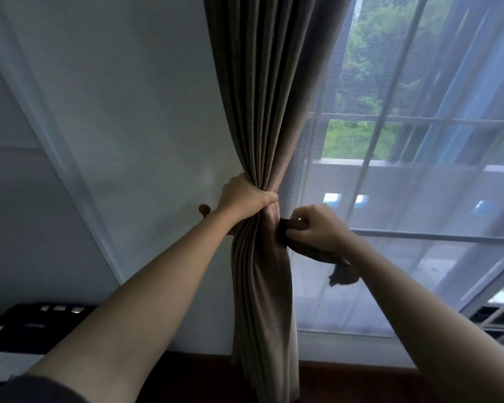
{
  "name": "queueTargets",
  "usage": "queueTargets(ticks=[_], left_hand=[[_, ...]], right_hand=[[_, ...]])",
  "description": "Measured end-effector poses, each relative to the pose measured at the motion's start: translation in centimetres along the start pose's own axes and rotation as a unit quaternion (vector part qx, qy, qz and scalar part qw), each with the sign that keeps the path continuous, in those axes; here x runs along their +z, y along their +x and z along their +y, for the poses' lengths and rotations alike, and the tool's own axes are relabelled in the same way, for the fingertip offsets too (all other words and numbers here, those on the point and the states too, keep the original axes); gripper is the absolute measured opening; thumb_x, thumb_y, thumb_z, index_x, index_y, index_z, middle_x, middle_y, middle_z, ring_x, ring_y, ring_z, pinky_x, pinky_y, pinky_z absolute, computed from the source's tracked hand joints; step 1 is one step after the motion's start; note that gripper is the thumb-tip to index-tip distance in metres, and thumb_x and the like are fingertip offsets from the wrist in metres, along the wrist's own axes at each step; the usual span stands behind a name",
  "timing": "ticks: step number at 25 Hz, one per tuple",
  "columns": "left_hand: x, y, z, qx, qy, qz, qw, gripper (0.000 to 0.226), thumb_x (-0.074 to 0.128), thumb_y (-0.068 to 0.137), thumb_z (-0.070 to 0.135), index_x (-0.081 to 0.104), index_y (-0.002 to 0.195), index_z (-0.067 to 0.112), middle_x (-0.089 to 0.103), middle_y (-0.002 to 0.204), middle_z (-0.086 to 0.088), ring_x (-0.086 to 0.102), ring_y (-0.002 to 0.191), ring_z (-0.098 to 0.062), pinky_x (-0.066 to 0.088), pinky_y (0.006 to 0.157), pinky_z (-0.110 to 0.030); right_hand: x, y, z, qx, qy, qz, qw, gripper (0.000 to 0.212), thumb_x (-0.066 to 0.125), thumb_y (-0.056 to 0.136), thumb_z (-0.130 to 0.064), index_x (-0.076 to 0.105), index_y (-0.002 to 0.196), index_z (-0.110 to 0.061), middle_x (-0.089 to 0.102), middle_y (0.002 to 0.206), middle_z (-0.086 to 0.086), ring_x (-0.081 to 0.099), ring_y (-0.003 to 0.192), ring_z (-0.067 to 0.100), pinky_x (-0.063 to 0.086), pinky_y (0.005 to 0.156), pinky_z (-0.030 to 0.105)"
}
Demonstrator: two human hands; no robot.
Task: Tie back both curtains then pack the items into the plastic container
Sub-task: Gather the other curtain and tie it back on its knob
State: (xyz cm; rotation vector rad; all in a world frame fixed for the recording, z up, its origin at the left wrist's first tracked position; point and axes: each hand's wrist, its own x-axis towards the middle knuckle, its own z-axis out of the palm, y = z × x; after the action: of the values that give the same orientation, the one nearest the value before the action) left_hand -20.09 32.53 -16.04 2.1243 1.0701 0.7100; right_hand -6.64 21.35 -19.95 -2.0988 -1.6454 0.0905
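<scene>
A brown-grey curtain (pixel 262 112) hangs in folds at the left side of the window, bunched to a narrow waist at mid height. My left hand (pixel 243 196) grips the gathered folds from the left. Just to the right, my right hand (pixel 314 225) pinches a dark fabric tieback (pixel 309 251) against the curtain's right edge; the band's loose end with a frayed tassel (pixel 344 276) dangles below my wrist. A round brown wall hook (pixel 204 210) sticks out behind my left wrist. The tieback's far part is hidden behind the curtain.
A sheer white curtain (pixel 405 175) covers the window (pixel 390 120) to the right. A pale wall (pixel 122 126) is on the left. A dark object with silver patches (pixel 32 324) sits at the lower left. Dark wooden floor (pixel 346 382) runs along the bottom.
</scene>
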Motion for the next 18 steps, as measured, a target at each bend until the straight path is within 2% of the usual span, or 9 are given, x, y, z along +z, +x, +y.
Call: queueTargets(ticks=[4,7,9,11,13,14,16,18], left_hand=[[1.0,0.8,0.7,-0.011,-0.002,-0.024,1.000,0.046,0.073,0.065,0.032,0.060,0.107,0.017,0.066,0.103,-0.002,0.063,0.092,-0.022,0.051,0.075,-0.026],[1.6,1.2,1.3,-0.026,-0.036,-0.038,0.998,0.036,0.072,0.063,0.025,0.060,0.097,0.020,0.068,0.100,-0.003,0.065,0.087,-0.021,0.058,0.073,-0.031],[1.9,1.4,1.7,-0.033,-0.057,-0.051,0.997,0.033,0.071,0.066,0.021,0.058,0.096,0.020,0.067,0.098,-0.002,0.064,0.083,-0.019,0.058,0.067,-0.031],[2.0,1.5,1.9,-0.039,-0.068,-0.062,0.995,0.036,0.071,0.070,0.020,0.057,0.103,0.018,0.063,0.098,0.000,0.061,0.085,-0.018,0.056,0.064,-0.029],[2.0,1.5,2.1,-0.044,-0.081,-0.077,0.993,0.041,0.071,0.073,0.018,0.056,0.111,0.015,0.060,0.100,0.000,0.059,0.089,-0.019,0.053,0.065,-0.029],[2.1,1.5,2.1,-0.047,-0.088,-0.082,0.992,0.041,0.070,0.074,0.017,0.056,0.112,0.014,0.059,0.100,-0.001,0.058,0.091,-0.019,0.053,0.067,-0.030],[2.3,1.4,2.1,-0.054,-0.098,-0.079,0.991,0.038,0.068,0.073,0.014,0.056,0.109,0.013,0.059,0.100,-0.002,0.059,0.093,-0.021,0.054,0.070,-0.032],[2.5,1.4,2.2,-0.062,-0.103,-0.070,0.990,0.038,0.068,0.072,0.013,0.056,0.108,0.012,0.060,0.099,-0.003,0.060,0.093,-0.021,0.056,0.073,-0.035]], right_hand=[[2.3,-1.7,-2.6,0.036,-0.010,0.082,0.996,0.019,0.064,0.079,-0.025,0.068,0.087,-0.009,0.069,0.080,0.013,0.062,0.077,0.032,0.040,0.062,0.030],[5.3,-3.0,-5.2,0.100,0.038,0.170,0.980,0.017,0.056,0.085,-0.022,0.064,0.085,-0.007,0.068,0.085,0.014,0.060,0.080,0.033,0.043,0.066,0.035],[7.2,-3.3,-6.2,0.157,0.128,0.187,0.961,0.020,0.049,0.089,-0.017,0.063,0.097,-0.006,0.063,0.094,0.014,0.057,0.088,0.030,0.040,0.075,0.034],[8.6,-3.0,-6.5,0.216,0.284,0.174,0.918,0.030,0.041,0.091,-0.016,0.061,0.110,-0.005,0.052,0.108,0.013,0.052,0.098,0.026,0.039,0.089,0.029],[9.3,-2.4,-6.7,0.246,0.388,0.189,0.868,0.042,0.038,0.084,-0.022,0.059,0.116,-0.004,0.046,0.117,0.011,0.052,0.104,0.026,0.042,0.101,0.039],[9.5,-2.2,-6.7,0.251,0.405,0.194,0.858,0.042,0.041,0.083,-0.023,0.059,0.116,-0.005,0.047,0.119,0.010,0.052,0.106,0.025,0.044,0.100,0.042],[9.3,-2.0,-6.7,0.249,0.399,0.199,0.860,0.032,0.055,0.083,-0.021,0.057,0.113,-0.009,0.051,0.113,0.010,0.053,0.103,0.021,0.049,0.088,0.031],[9.3,-1.6,-6.3,0.260,0.392,0.216,0.855,0.032,0.066,0.078,-0.022,0.052,0.105,-0.012,0.053,0.107,0.009,0.055,0.098,0.021,0.047,0.075,0.025]])
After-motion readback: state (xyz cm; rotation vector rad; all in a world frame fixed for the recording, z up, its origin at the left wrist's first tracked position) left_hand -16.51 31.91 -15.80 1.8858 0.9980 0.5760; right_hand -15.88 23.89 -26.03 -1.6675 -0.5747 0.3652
